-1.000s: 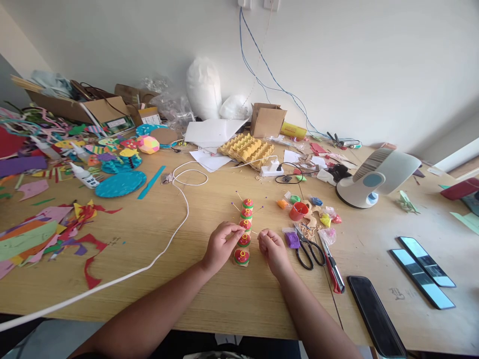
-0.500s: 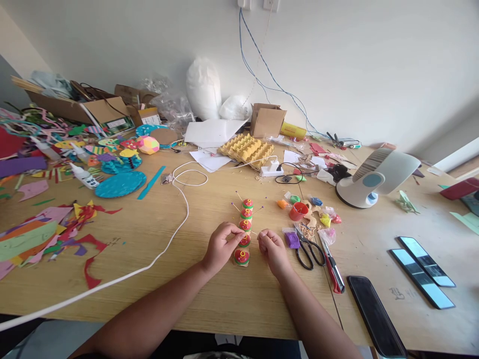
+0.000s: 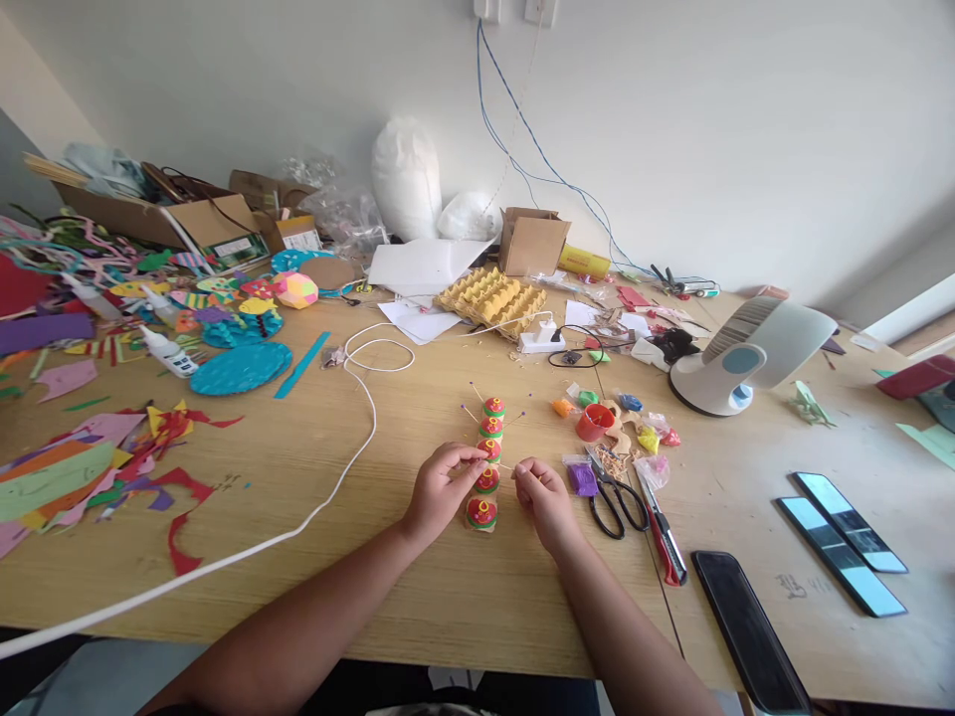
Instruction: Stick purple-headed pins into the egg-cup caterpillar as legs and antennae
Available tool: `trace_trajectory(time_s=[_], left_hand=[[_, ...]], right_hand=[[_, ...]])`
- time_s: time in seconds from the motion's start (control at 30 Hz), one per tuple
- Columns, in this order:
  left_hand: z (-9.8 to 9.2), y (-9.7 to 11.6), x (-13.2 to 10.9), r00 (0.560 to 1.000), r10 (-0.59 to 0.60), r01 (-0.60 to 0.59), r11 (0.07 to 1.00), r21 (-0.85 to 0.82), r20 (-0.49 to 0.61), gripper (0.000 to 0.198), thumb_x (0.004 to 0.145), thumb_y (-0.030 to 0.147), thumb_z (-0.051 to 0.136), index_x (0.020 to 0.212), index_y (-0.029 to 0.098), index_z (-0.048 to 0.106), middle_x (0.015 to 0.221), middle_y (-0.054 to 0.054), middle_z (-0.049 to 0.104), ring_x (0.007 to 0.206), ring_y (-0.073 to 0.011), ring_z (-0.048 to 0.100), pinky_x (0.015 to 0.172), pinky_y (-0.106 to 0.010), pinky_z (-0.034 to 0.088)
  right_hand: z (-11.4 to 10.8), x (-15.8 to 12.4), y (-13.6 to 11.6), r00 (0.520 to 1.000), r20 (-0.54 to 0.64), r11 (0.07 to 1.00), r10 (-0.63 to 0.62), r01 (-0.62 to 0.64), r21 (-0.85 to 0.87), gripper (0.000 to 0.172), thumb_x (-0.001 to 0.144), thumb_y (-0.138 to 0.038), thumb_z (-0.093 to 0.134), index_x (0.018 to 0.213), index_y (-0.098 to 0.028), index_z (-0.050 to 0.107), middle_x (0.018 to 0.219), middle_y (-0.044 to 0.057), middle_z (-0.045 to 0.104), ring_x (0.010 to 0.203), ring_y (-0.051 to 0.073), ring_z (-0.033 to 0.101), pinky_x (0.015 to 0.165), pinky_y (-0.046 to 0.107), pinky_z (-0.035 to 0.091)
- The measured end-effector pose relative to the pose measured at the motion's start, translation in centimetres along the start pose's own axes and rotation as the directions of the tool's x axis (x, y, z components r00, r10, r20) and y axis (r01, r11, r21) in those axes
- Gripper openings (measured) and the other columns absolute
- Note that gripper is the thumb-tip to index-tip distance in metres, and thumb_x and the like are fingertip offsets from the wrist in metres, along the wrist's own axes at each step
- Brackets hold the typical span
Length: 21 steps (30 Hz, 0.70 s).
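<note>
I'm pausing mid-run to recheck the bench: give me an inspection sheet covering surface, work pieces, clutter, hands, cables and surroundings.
Surface: wooden table, a seam on the right.
Work pieces: five red-and-green pieces in a row; dark-headed pins by the far end.
Clutter: paper scraps at left; scissors, red cup and cutter at right.
Hands: left hand fingertips over the row, hold unclear; right hand pinches a thin pale stick.
Cables: white cable across the left side; blue cables down the wall.
Surroundings: white fan at right; other people, nothing seen.
</note>
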<state>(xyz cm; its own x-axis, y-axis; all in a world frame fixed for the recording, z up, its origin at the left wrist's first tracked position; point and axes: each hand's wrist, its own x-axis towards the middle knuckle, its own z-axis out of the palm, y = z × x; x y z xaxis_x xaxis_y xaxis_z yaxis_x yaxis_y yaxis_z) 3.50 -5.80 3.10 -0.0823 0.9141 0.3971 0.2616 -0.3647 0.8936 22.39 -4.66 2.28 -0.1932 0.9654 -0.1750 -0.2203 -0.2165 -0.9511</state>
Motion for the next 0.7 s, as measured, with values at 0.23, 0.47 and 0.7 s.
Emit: trace_trajectory(time_s=[0.23,0.47,0.7], left_hand=[[0.08,0.21,-0.10,0.998,0.041,-0.040,0.999,-0.027,0.038,0.011,0.091,0.031,0.068,0.094,0.022,0.074,0.093,-0.004,0.072,0.087,-0.0172,0.067,0.078,-0.030,0.055],[0.01,0.34,-0.02,0.993,0.109,-0.109,0.994,0.009,0.033,0.008,0.091,0.028,0.069,0.092,0.023,0.075,0.090,-0.004,0.072,0.088,-0.0174,0.067,0.083,-0.031,0.055],[-0.01,0.32,0.01,0.994,0.092,-0.092,0.996,0.013,0.057,0.013,0.093,0.028,0.066,0.100,0.025,0.076,0.094,-0.004,0.073,0.091,-0.0178,0.068,0.084,-0.032,0.055]], right_hand=[[0.09,-0.16,-0.21,1.000,0.006,1.000,0.003,-0.003,-0.030,0.037,0.079,-0.053,0.074,0.078,-0.020,0.059,0.051,-0.009,0.035,0.048,0.007,0.022,0.048,0.026,0.011],[0.34,-0.30,-0.64,1.000,-0.002,0.998,0.010,-0.010,-0.057,0.040,0.076,-0.056,0.076,0.078,-0.019,0.059,0.051,-0.009,0.035,0.048,0.007,0.022,0.048,0.025,0.012],[0.36,-0.34,-0.67,1.000,0.007,0.998,-0.006,0.006,-0.062,0.040,0.076,-0.056,0.075,0.077,-0.020,0.060,0.050,-0.009,0.035,0.048,0.007,0.021,0.048,0.025,0.012]])
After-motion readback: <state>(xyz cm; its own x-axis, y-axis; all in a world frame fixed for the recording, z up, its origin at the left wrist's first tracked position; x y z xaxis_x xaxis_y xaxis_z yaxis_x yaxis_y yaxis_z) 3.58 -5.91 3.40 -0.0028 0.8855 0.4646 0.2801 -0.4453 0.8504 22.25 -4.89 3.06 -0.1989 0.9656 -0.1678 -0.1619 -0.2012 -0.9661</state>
